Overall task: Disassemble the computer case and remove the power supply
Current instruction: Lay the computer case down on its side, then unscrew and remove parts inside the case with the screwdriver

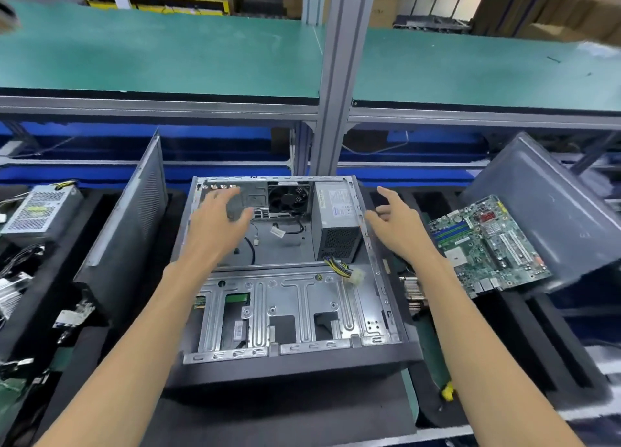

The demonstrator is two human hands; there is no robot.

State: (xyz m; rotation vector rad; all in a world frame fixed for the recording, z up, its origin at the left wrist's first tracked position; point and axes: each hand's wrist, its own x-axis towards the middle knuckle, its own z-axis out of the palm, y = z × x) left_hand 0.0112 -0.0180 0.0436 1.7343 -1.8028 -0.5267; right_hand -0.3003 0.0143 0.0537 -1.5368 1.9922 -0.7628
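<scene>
Case: computer case (289, 315) lies on its side in front of the person, side panel off, interior open to view.
Power supply: power supply (337, 221) sits in the far right corner of the case, beside the rear fan (288, 198); its cable bundle (342, 268) trails toward the drive cage.
Left hand: left hand (220, 216) hovers over the far left interior, fingers spread, holding nothing.
Right hand: right hand (396, 220) hangs just beside the right case wall, fingers loosely spread, holding nothing.
Handling: likely a dense, rigid metal box with sharp edges; probably needs a grip across both side faces, not by the cables.
Nearby: motherboard (484, 245) rests to the right; another supply unit (42, 211) far left.
</scene>
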